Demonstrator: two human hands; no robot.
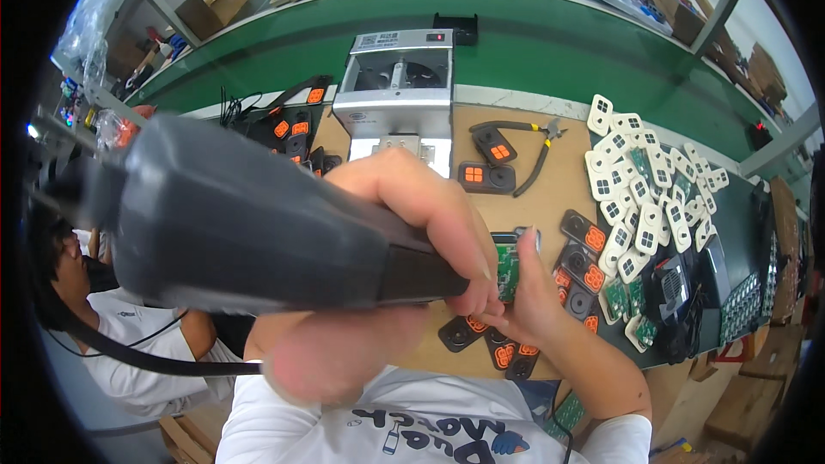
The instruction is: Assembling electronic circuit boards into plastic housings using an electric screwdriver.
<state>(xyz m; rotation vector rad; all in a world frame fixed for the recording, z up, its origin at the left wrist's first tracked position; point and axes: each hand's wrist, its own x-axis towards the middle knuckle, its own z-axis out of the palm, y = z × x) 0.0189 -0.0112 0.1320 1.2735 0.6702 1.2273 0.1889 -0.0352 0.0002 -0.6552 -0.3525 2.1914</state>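
A large dark grey corded handheld tool (249, 215) looms across the left and middle of the head view, blurred at its left end. Its exact kind I cannot tell. My left hand (412, 198) is closed round its narrower black end. Just right of that, my right hand (537, 301) grips a small green circuit board (507, 271) in a dark casing, thumb along its right edge. The fingertips of both hands come close together over the board, and the tool's tip is hidden there. Dark remote-like units (584, 271) with orange buttons lie beside my right hand.
A silver machine (395, 103) stands at the back. Yellow-handled cutters (541, 155) lie near two dark units (487, 177). Many white units (649, 215) are heaped at right, by black devices (675, 283). A shelf (481, 0) crosses the back. Another person (146, 335) sits at left.
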